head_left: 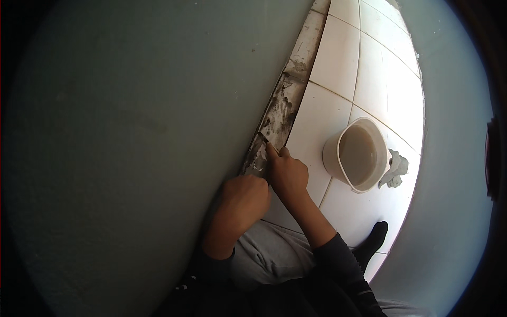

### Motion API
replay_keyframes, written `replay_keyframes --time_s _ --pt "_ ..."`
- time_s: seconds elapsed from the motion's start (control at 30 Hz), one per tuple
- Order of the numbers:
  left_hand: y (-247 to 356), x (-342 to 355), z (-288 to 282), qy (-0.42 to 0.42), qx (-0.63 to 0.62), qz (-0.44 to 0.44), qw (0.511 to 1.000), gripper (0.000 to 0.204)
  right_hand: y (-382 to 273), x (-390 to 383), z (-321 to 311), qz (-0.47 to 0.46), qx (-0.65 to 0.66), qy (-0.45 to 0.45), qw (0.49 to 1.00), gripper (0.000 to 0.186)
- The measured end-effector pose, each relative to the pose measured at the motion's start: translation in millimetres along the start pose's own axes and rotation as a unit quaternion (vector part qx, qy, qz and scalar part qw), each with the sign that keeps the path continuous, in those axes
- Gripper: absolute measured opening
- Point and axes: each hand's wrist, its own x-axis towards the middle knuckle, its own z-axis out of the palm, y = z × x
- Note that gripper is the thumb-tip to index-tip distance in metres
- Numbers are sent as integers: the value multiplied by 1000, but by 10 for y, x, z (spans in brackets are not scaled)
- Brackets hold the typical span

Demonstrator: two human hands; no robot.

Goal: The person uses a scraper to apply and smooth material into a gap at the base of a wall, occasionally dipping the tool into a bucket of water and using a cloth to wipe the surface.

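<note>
My right hand (289,171) is closed round a slim tool (263,138) with a narrow dark tip. Its index finger points along the tool, and the tip meets the smeared skirting strip (280,113) at the foot of the left wall. I cannot tell whether it is a scraper or a brush. My left hand (245,196) is closed beside it, nearer to me, against the lower end of the strip. Its fingers are turned away, so anything in them is hidden. Dark smears and pale patches cover the strip around the tool.
A white bucket (331,153) of cloudy water stands on the white tiled floor (330,100) to the right. Behind it lies a grey cloth (397,168). Grey-green walls rise on the left (132,148) and right (454,158). My foot in a black sock (376,238) rests nearby.
</note>
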Motion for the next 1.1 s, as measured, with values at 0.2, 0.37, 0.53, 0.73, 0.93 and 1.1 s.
replay_keyframes --time_s 0.2,0.37,0.53,0.73,0.93,1.1 --pt "23 -58 -115 -20 12 -14 1000 25 -154 48 -3 18 16 26 999 38" --pt "60 57 -16 -18 2 7 1000 26 33 92 -26 21 -3 -5 1000 38" --pt "45 35 -33 -26 -4 6 1000 26 -110 -70 82 31 10 3 999 38" --pt "50 105 36 -25 -4 17 1000 27 96 94 21 39 2 1 999 42" --pt "17 4 -23 -16 2 -4 1000 27 -51 -55 -1 9 14 4 1000 40" --pt "61 47 -48 -14 1 14 1000 27 25 123 44 29 3 8 1000 41"
